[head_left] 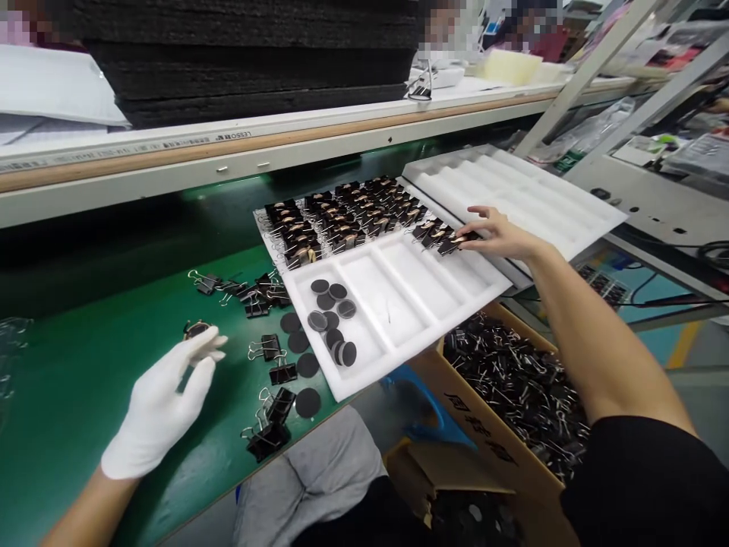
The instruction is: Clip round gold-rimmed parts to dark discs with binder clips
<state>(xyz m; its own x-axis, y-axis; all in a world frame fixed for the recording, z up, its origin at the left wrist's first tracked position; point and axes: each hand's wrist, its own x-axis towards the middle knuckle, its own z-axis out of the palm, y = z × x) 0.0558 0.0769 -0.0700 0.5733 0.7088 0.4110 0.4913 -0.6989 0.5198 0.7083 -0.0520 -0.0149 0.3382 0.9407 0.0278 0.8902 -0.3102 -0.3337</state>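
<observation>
My left hand (168, 399), in a white glove, is over the green mat with its fingers closed around a small round dark part (197, 330) that has a copper-coloured edge. Its grip is partly hidden. My bare right hand (501, 234) pinches a black binder clip (449, 245) at the right end of the clip rows, other fingers stretched out. Rows of clips gripping small parts (345, 216) fill the far side of the white foam tray (392, 357). Several black discs (332, 319) lie in its left compartment. Loose binder clips (270, 437) and flat black discs (308, 403) lie beside it.
A second white ridged tray (524, 190) adjoins on the right. Below, a cardboard box (495, 448) holds a heap of binder clips (518, 380). A shelf edge (319, 125) carrying stacked black foam (256, 61) runs above the mat (102, 334). A metal post (586, 76) rises at right.
</observation>
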